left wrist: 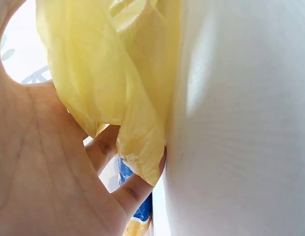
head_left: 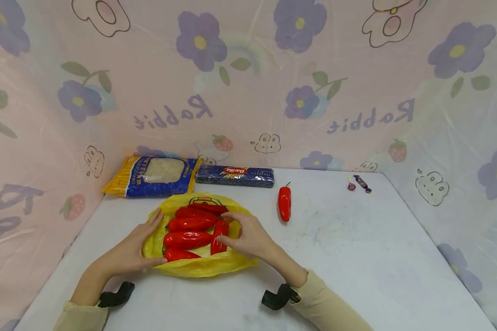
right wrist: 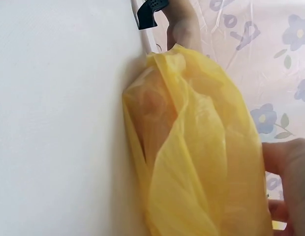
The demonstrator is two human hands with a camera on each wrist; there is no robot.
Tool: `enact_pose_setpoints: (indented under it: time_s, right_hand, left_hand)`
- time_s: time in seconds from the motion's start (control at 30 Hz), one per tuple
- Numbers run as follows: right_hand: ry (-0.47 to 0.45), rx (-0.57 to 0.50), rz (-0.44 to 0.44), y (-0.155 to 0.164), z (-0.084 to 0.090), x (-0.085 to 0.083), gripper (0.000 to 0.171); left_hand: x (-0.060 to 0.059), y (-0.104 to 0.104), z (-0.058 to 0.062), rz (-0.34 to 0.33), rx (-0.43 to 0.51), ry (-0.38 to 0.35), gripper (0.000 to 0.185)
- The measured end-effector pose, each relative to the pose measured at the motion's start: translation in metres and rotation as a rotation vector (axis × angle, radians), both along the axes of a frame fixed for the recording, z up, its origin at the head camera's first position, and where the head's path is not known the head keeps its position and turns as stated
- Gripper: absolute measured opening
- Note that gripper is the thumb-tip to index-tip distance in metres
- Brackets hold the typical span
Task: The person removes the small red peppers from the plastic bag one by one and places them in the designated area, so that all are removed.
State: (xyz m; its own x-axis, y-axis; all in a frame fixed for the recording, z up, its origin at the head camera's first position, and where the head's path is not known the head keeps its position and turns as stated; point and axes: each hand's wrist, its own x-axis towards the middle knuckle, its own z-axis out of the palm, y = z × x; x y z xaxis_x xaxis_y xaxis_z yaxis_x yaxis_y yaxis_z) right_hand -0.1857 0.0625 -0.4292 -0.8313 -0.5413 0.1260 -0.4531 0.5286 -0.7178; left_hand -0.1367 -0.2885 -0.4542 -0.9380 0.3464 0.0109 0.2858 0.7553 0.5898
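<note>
A yellow plastic bag (head_left: 207, 269) lies spread on the table with its mouth facing up. Several red chili peppers (head_left: 188, 240) rest inside it, mostly side by side. My left hand (head_left: 130, 248) holds the bag's left side, thumb at the near rim and fingers along the far left rim; some fingertips go behind the yellow film (left wrist: 93, 59) in the left wrist view. Over the bag's right side, my right hand (head_left: 250, 234) holds an upright-lying red chili pepper (head_left: 220, 237) between thumb and fingers. The bag's outer wall (right wrist: 197, 162) fills much of the right wrist view.
Behind the bag lie a blue and yellow pasta packet (head_left: 161, 177) and a dark blue spaghetti pack (head_left: 234, 176). One more red chili pepper (head_left: 285, 203) lies right of the bag. A small lollipop (head_left: 351, 186) and a wrapped candy (head_left: 362, 183) sit at the back right.
</note>
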Motion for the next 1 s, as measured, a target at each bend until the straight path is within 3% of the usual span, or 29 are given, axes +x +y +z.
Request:
enact_pose_setpoints:
  time_s: [0.27, 0.53, 1.0]
  right_hand:
    - [-0.058, 0.061, -0.073, -0.002, -0.007, -0.002, 0.061]
    - [-0.084, 0.081, -0.088, -0.005, -0.017, -0.005, 0.062]
    - [-0.076, 0.008, -0.075, -0.015, -0.028, -0.007, 0.064]
  left_hand:
    - [-0.002, -0.002, -0.002, -0.003, -0.003, 0.004, 0.119]
    - [-0.001, -0.001, -0.001, -0.002, -0.006, -0.001, 0.12]
    - [-0.001, 0.0, 0.002, 0.007, -0.011, -0.025, 0.122]
